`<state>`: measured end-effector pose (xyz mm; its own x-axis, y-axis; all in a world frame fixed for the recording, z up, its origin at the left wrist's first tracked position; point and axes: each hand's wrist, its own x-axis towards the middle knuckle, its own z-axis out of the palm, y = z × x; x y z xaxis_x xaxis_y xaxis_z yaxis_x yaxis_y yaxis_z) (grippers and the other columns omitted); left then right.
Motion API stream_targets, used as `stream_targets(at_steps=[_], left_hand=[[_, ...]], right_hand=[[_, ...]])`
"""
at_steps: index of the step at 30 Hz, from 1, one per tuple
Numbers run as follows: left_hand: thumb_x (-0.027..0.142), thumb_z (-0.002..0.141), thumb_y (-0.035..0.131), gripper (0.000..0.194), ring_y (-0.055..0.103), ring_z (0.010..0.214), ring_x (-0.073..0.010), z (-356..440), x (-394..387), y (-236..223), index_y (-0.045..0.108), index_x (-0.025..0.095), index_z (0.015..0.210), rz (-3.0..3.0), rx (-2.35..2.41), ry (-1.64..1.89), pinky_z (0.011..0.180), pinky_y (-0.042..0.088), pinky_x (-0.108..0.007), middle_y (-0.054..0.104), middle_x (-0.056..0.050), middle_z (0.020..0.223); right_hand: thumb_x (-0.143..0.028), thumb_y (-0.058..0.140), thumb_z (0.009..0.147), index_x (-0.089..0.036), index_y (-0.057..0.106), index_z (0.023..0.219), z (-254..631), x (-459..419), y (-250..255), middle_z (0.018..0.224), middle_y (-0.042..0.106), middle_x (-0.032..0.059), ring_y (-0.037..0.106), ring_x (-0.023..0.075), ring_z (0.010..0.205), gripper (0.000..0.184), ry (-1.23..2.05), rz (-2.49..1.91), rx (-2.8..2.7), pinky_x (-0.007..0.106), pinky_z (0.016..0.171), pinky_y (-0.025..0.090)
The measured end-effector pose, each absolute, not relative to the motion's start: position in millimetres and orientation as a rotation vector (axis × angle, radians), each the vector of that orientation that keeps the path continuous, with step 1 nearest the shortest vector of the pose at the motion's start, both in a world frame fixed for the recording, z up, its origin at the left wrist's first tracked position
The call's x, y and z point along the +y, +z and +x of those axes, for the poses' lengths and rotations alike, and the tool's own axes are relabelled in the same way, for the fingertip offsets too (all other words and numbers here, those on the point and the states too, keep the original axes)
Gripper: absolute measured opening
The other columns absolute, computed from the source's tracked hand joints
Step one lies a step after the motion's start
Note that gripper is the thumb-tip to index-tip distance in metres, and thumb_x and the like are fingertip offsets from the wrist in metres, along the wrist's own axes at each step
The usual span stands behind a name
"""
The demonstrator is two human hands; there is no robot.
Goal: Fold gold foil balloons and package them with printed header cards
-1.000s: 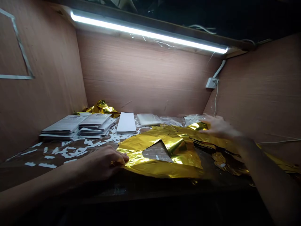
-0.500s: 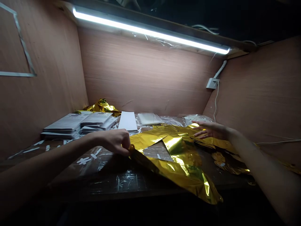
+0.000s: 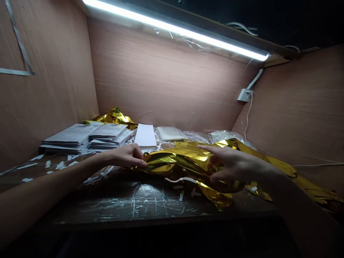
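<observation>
A flat, uninflated gold foil balloon [image 3: 174,161] stretches between my two hands, creased and partly folded over the tabletop. My left hand [image 3: 130,156] is closed, pinching the balloon's left end between thumb and fingers. Slightly smeared by motion, my right hand [image 3: 233,165] curls its thumb and lower fingers round the foil, while the index finger points left along it. One pointed end of the foil hangs below the right hand toward the table's front edge. More flat gold foil pieces [image 3: 282,166] lie behind and beneath my right forearm.
Stacks of white cards [image 3: 68,138] stand at the left, beside a white card pile [image 3: 145,136]. Clear plastic bags [image 3: 170,133] lie along the back, with crumpled gold foil [image 3: 115,116] in the left corner. White scraps [image 3: 60,165] litter the scratched tabletop [image 3: 115,204]. Wooden walls enclose it.
My right hand has come left and down, from spread fingers to curled round the foil. The balloon's lower strip has been drawn up and bunched. My left hand keeps its pinch.
</observation>
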<state>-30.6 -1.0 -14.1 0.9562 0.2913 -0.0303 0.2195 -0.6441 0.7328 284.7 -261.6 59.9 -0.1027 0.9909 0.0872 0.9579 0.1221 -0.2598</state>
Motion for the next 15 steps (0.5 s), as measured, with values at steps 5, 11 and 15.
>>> stream_targets(at_steps=[5,11,15], left_hand=[[0.053,0.078,0.076,0.047,0.028,0.051,-0.0087,-35,4,-11,0.062,0.014,0.055,2.25,0.381,0.216,0.049,0.017,-0.025,0.036,0.003,0.051],[0.043,0.077,0.074,0.034,0.033,0.049,-0.0105,-33,6,-17,0.063,0.017,0.058,2.173,0.583,0.289,0.047,0.022,-0.025,0.04,0.003,0.052],[0.045,0.081,0.062,0.038,0.03,0.044,-0.0116,-30,12,-25,0.051,0.02,0.055,2.245,0.685,0.345,0.042,0.021,-0.026,0.032,0.004,0.049]], right_hand=[[-0.02,0.072,0.081,-0.02,0.068,0.131,302,-202,83,0.089,0.078,0.0024,0.069,0.0166,0.074,0.05,0.012,-2.013,-2.159,0.028,0.071,0.051],[-0.019,0.07,0.085,-0.022,0.067,0.134,297,-134,45,0.119,0.074,0.0123,0.062,0.0303,0.114,0.05,-0.447,-2.194,-2.076,0.043,0.098,0.046],[-0.027,0.06,0.095,-0.02,0.066,0.135,272,-134,7,0.13,0.07,0.0126,0.059,0.0287,0.119,0.042,-0.558,-2.072,-2.12,0.043,0.101,0.045]])
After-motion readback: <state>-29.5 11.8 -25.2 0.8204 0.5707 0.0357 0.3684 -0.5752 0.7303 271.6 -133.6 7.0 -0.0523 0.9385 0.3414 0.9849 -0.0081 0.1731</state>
